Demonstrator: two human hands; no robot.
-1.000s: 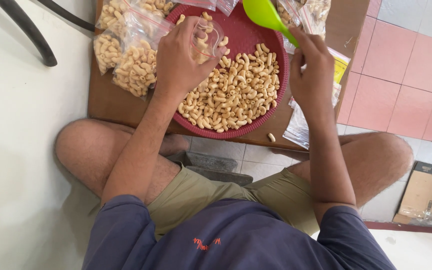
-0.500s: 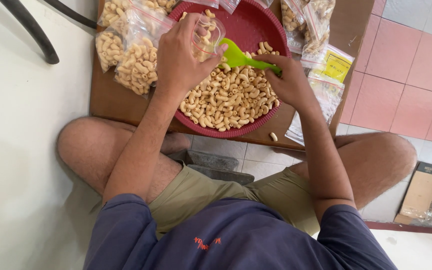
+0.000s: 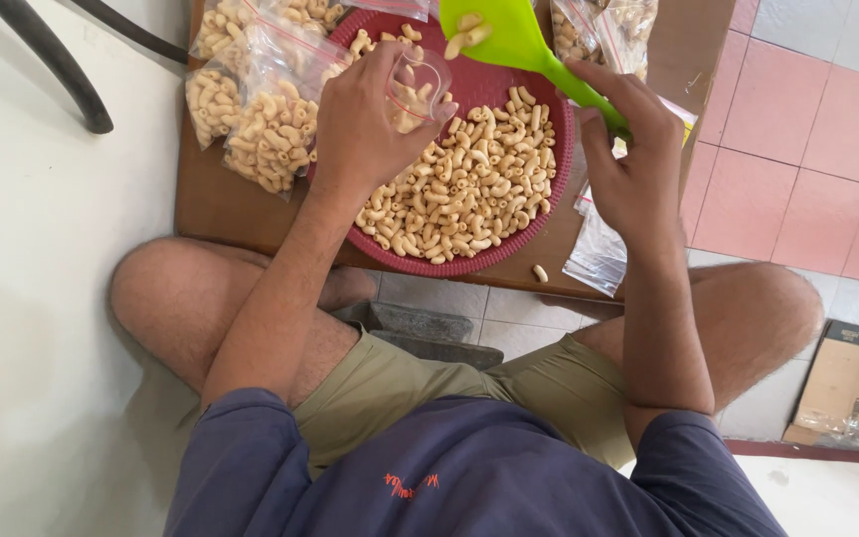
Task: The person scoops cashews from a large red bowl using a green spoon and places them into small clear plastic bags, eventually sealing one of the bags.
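Head view: both hands closed, bag [image 3: 418, 88] and scoop [image 3: 519, 40], over wooden board [image 3: 221, 204], seemingly tiled floor [image 3: 797, 149].

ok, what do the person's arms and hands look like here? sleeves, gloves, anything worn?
Both arms are bare from the upper arm down. The left hand and right hand wear no gloves, and no rings, watch or bands show. Short dark blue T-shirt sleeves end above the elbows.

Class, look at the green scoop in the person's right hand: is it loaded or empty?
Loaded, lightly: a few pale macaroni pieces sit in the green scoop, raised over the red tray.
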